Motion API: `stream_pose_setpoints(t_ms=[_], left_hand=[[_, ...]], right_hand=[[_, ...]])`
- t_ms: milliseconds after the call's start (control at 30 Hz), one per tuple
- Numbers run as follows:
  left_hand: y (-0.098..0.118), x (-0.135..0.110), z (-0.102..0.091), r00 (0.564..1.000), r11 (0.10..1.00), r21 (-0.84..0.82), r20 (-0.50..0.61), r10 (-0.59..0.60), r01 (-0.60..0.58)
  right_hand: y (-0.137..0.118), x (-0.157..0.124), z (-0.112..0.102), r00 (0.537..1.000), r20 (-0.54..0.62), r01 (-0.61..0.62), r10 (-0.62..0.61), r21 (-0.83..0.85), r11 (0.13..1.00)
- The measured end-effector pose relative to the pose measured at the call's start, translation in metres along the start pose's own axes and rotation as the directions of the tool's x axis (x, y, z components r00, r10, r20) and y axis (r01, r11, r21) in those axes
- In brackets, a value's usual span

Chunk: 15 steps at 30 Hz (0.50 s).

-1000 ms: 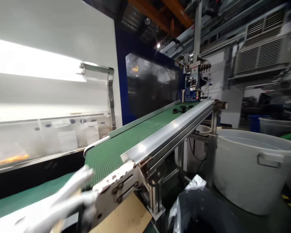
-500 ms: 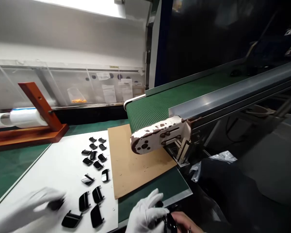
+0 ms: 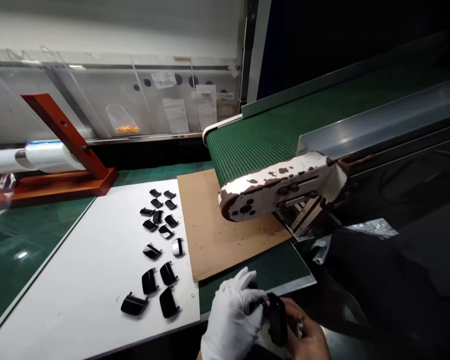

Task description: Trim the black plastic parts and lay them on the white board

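Nearest, the glossy black moulded piece (image 3: 278, 320) seemed best handled by its edges, grasped between the white-gloved left hand (image 3: 230, 320), fingers angled up and rightward, and the bare right hand (image 3: 310, 335), fingers curled behind it, loose black plastic parts (image 3: 134, 305) lying leftward and beyond on a flat white board (image 3: 86, 280).

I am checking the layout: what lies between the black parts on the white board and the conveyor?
Beside the black parts, the head view shows a strip of the white board, then the cardboard, partly hidden by the conveyor.
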<state>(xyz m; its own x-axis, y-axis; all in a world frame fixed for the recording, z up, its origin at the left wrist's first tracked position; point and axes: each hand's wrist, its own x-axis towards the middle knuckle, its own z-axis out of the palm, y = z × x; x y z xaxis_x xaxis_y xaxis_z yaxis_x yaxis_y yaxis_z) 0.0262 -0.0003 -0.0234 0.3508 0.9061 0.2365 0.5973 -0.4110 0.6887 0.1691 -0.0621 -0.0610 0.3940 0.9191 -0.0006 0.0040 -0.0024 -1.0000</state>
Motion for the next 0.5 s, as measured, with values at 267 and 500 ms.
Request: stream_pose_setpoints(t_ms=[267, 500], left_hand=[[-0.005, -0.002, -0.028, 0.987, 0.940, -0.302, -0.033, 0.155, -0.158], [-0.014, 0.009, -0.036, 0.965, 0.917, -0.397, 0.249, 0.078, 0.028]], right_hand=[[-0.005, 0.007, -0.006, 0.959, -0.128, -0.200, 0.253, 0.327, 0.924], [-0.026, 0.016, -0.012, 0.927, -0.199, -0.201, 0.319, 0.456, 0.867]])
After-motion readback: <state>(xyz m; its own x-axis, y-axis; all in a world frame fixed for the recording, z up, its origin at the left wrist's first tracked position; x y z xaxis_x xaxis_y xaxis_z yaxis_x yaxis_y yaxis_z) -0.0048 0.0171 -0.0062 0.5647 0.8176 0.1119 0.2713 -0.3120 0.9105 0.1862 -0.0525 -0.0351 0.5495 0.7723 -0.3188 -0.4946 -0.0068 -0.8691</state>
